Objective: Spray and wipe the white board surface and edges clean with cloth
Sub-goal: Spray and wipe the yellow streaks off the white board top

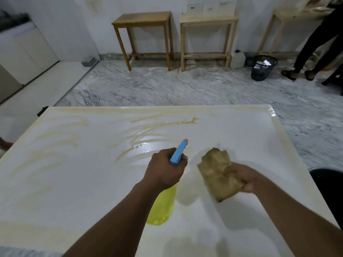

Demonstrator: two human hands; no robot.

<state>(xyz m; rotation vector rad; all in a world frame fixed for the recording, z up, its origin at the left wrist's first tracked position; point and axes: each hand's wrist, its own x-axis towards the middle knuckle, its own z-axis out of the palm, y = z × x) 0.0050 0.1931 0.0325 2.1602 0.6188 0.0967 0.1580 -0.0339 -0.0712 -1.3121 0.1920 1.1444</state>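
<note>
**Bottle aimed, cloth held over the board**

Head view. The left hand [165, 168] is closed around the neck of a spray bottle [163, 206]. Its yellow body hangs below the fist toward 6 o'clock, and its blue head [179, 152] rises out of the fist toward 12 to 1 o'clock, ending in a pink nozzle tip. The bottle's long axis runs nearly along the forearm, nozzle pointing away from the person and across the board [74, 173]. How full the bottle is cannot be told.

The right hand [243, 178] grips a brown cloth [220, 176], bunched and folded; it sticks out of the fingers toward 10 o'clock, just beside the bottle's head at 3 o'clock of it. Whether the cloth touches the board cannot be told.

The white board fills the lower frame, both hands above its middle. Yellow-brown smears streak it from 9 to 12 o'clock, with a wet glossy patch just beyond the nozzle.

On the floor at 2 o'clock, a black mesh bin [262, 68] holds crumpled white paper.
</note>
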